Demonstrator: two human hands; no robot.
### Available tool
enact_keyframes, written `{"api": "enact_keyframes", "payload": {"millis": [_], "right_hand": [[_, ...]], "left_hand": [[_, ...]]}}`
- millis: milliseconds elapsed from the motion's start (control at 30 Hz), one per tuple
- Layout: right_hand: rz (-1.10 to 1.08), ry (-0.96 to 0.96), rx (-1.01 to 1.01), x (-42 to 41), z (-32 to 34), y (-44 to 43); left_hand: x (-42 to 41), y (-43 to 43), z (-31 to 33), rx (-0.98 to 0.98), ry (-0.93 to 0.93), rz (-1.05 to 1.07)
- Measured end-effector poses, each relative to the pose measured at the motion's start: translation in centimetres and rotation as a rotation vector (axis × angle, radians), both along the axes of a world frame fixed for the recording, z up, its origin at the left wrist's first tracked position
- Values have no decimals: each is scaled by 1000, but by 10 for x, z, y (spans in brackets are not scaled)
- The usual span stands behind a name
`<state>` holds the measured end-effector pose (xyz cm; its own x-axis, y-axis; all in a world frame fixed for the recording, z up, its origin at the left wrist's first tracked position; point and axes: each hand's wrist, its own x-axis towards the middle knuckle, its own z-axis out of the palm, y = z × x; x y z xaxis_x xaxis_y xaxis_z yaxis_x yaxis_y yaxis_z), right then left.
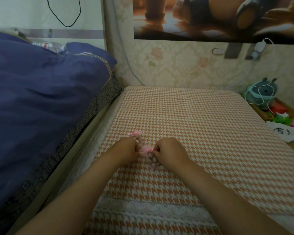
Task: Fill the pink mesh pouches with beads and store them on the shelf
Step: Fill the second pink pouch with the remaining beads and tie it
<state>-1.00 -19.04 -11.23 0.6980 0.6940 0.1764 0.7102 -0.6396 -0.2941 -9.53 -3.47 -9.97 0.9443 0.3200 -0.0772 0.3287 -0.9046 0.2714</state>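
Two pink mesh pouches with pale beads inside lie on the orange houndstooth cloth [202, 133]. One pouch [137, 136] sits just beyond my left hand [128, 148], its pink drawstring at the top. The other pouch [153, 159] lies between my hands, bulging with beads. Both hands pinch at its pink gathered top [147, 148]; my right hand [168, 149] grips from the right, my left from the left. The fingertips are partly hidden by the fabric.
A blue duvet [41, 99] covers the bed on the left, higher than the cloth-covered surface. A lace trim [151, 209] runs along the near edge. At the right stand a teal plush toy [261, 92], a white cable and small colourful items.
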Motion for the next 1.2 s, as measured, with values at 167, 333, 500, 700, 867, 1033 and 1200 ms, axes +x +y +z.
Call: {"api": "enact_keyframes", "payload": {"millis": [167,333,500,700,867,1033,1200], "right_hand": [[-42,60,16,2,-1,2],[-69,89,39,2,-2,4],[-77,141,54,4,-2,3],[-68,202,115,10,-7,1],[-51,203,88,19,-1,-4],[-52,63,-24,23,10,-13],[81,107,-81,30,13,-24]], "left_hand": [[-4,-5,-2,-95,14,-20],[-5,-13,-8,-172,-270,-52],[-3,-20,-25,-361,-422,-38],[3,-26,-31,-664,-475,202],[10,-28,-34,-760,-433,269],[18,-39,-44,-793,-480,257],[28,-46,-46,-752,-527,262]]}}
